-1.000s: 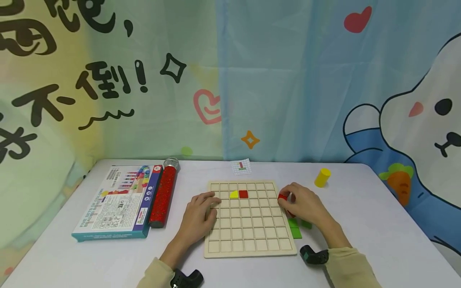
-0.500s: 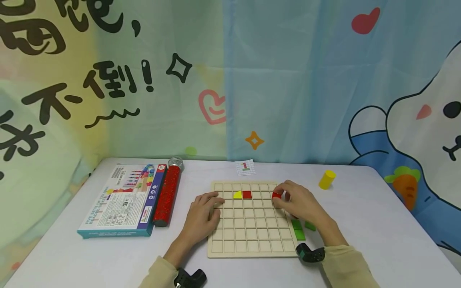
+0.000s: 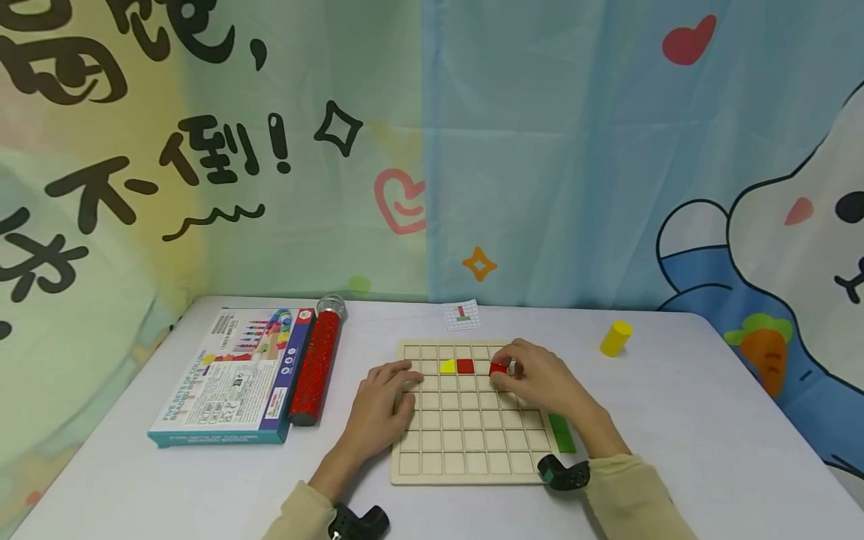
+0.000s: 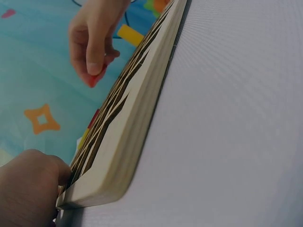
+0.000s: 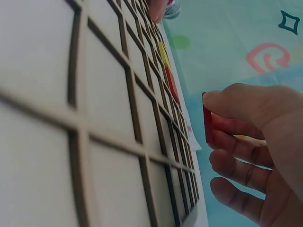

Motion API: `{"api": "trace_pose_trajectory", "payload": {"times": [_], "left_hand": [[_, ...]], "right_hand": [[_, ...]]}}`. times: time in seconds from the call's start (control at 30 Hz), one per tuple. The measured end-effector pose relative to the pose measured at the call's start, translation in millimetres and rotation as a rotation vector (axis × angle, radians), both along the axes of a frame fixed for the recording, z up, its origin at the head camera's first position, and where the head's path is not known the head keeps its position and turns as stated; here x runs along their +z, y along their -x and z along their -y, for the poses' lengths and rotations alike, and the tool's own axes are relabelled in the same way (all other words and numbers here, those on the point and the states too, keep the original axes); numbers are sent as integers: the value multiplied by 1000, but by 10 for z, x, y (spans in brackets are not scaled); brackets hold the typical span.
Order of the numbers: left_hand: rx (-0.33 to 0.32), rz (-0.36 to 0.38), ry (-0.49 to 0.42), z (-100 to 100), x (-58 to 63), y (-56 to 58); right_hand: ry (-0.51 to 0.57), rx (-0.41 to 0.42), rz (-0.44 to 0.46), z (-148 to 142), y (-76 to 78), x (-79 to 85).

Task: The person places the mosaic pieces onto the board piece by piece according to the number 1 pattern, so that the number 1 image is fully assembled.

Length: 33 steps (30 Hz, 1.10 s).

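A pale wooden grid board (image 3: 471, 441) lies on the table. My left hand (image 3: 383, 405) rests at its left edge, fingertips on the rim near the upper left corner. In one row of cells sit a yellow tile (image 3: 448, 367), slanted on one side, and a red square tile (image 3: 465, 366) to its right. My right hand (image 3: 543, 381) pinches another red tile (image 5: 207, 120) between thumb and fingertips, above the board and to the right of the inset pair. In the right wrist view, this thin tile stands on edge in the grip, other fingers loosely bent.
Green tiles (image 3: 562, 433) lie against the board's right edge, partly hidden by my right arm. A yellow cylinder (image 3: 616, 339) stands at the back right, and a small printed grid card (image 3: 462, 315) lies behind the board. To the left are a flat box (image 3: 223, 379) and a red microphone (image 3: 317, 367).
My right hand has moved left with the red tile, from the board's right edge to over its upper cells. The left hand stays at the rim. The head view has shifted slightly.
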<state>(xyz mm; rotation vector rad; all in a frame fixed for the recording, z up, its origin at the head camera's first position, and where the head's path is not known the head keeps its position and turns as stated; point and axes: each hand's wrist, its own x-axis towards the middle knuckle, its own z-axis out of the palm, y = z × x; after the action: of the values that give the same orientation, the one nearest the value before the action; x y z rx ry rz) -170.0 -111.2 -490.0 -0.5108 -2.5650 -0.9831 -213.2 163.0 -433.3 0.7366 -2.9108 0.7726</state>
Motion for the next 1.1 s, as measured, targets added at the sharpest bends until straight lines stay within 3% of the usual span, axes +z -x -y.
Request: {"api": "trace_pose_trajectory", "payload": {"times": [1.1], "left_hand": [[8,34,-1,-4,17,-12]], "right_hand": [[-81,157,-32,377,55,-69]]}}
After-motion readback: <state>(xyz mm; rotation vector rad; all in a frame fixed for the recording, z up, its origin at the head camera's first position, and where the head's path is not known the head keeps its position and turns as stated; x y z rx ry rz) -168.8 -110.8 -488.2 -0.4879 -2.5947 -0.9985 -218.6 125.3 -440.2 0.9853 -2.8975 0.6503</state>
